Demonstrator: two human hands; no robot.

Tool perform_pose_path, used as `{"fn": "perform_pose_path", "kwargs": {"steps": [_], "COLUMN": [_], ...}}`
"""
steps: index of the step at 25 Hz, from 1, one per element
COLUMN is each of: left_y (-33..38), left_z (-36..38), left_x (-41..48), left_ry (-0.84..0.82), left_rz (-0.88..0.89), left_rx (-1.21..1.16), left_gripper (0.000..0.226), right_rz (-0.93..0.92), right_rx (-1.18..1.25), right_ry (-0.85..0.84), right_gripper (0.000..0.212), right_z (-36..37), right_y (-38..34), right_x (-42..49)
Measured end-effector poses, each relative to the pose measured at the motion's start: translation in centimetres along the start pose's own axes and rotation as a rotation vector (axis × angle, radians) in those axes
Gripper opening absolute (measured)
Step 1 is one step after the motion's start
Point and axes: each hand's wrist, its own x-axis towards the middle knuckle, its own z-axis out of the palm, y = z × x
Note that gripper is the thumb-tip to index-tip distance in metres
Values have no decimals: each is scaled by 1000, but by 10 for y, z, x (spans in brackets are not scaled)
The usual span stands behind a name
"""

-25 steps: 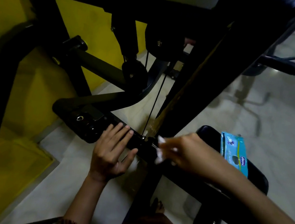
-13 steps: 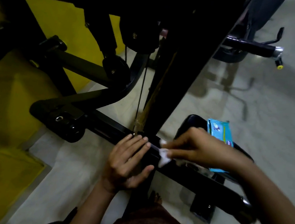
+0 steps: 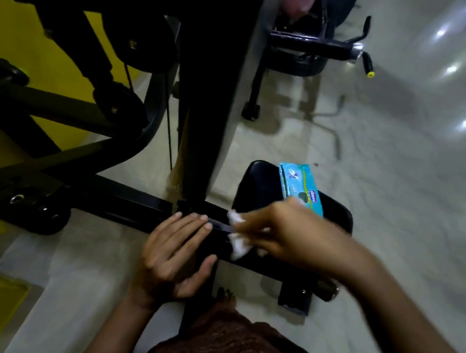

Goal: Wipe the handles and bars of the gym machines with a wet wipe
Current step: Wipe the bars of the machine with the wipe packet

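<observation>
Head view: I see the bar (image 3: 127, 208) run left-right, my right hand (image 3: 286, 234) pinching the wipe (image 3: 237, 243) on it, just right of my flat left hand (image 3: 172, 252).

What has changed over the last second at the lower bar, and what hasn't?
The left hand slid right along the black bar, from left of the upright post to its foot, fingers resting flat. The right hand, pinching the wet wipe, rubbed slightly rightward from the post along the bar. Nothing was picked up or released; the wipes pack stays on the seat pad.
</observation>
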Motion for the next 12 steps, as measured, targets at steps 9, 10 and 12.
{"fn": "perform_pose_path", "kwargs": {"steps": [9, 10, 12], "left_y": [7, 10, 19], "left_z": [-8, -8, 6], "left_x": [32, 45, 78], "left_ry": [-156, -189, -241], "left_rz": [-30, -81, -214], "left_rx": [-78, -140, -311], "left_gripper": [37, 38, 39], "right_rz": [72, 105, 169], "right_rx": [87, 130, 353], "right_ry": [-94, -12, 260], "right_gripper": [22, 20, 20], "right_z": [-20, -22, -27], "right_y": [53, 60, 73], "right_x": [-56, -62, -74]}}
